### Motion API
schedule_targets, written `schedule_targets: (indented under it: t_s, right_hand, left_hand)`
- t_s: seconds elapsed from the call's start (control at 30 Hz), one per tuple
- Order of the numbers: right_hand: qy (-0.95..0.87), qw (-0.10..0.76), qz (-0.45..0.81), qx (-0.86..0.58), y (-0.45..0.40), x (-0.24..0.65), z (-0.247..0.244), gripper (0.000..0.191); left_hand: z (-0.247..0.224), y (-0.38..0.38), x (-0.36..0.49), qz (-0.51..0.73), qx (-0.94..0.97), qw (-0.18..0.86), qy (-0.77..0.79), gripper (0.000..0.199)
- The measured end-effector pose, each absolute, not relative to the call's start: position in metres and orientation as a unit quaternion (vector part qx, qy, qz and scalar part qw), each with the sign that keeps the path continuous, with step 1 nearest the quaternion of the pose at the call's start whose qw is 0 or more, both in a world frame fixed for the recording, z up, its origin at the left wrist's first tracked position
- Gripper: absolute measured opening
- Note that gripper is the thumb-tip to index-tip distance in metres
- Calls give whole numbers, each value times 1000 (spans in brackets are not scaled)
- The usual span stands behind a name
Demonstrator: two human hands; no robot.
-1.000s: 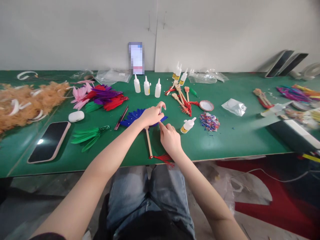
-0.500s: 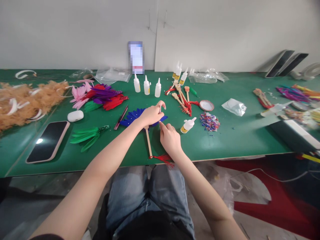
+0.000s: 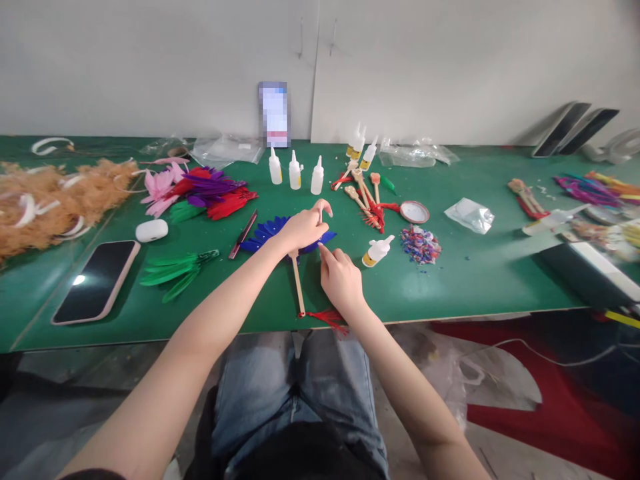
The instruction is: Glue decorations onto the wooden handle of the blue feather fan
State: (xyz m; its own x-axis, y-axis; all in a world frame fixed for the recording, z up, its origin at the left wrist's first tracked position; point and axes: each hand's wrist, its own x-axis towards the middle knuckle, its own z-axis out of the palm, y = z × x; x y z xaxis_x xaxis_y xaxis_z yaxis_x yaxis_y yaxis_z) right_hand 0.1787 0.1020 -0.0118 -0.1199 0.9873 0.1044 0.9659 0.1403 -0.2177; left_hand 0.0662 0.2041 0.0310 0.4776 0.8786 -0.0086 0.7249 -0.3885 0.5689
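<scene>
A fan of blue feathers (image 3: 263, 235) lies flat in front of me, its pale wooden handle (image 3: 297, 283) pointing my way. A red tassel (image 3: 327, 318) trails from the handle's end. My left hand (image 3: 303, 230) reaches across the fan's middle and covers part of it; its fingers are curled, and what they hold is hidden. At the fan's right edge, my right hand (image 3: 341, 275) is closed, thumb and index tips together against the feathers. Tweezers (image 3: 243, 235) lie left of the fan. To the right are a small glue bottle (image 3: 377, 251) and a pile of colourful bits (image 3: 421, 245).
Several glue bottles (image 3: 317, 177) stand behind the fan, near wooden handles with red tassels (image 3: 365, 190). Green feathers (image 3: 173, 271), mixed feathers (image 3: 213, 190) and a phone (image 3: 97, 283) are at left. A round lid (image 3: 415, 212) and plastic bag (image 3: 470, 215) lie at right.
The view has shifted very slightly. Both hands and the fan keep the same positions, with no clear movement.
</scene>
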Motion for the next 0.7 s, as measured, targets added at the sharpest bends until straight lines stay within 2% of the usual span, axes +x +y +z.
schedule_targets:
  t_s: [0.13,0.23,0.37,0.47,0.53,0.6,0.67,0.7]
  right_hand:
    - [-747,129,39,-651,103,178,-15,41]
    - [-741,179,34,-646,103,178,-16,39]
    - [-734,354,14,-580,82,190,-9,36]
    - [-683,494,-64,-534,47,214,5,28]
    - [-542,571,-112,-607,24,234,12,24]
    - [-472,604,-73,-638,9,252,16,24]
    - [-468,579,3,-668,7,265,15,30]
    - [-477,554,50,-681,11,269,13,38]
  left_hand:
    - [33,203,65,184,804,287,487,31]
    - [36,205,62,288,761,340,471,27]
    - [66,200,47,508,628,408,425,23]
    - [102,169,27,690,498,375,367,17]
    - [115,132,13,747,455,333,352,16]
    - [111,90,3,685,453,377,428,18]
    - [90,51,-2,502,471,506,520,23]
    - [76,36,-4,422,476,550,542,30]
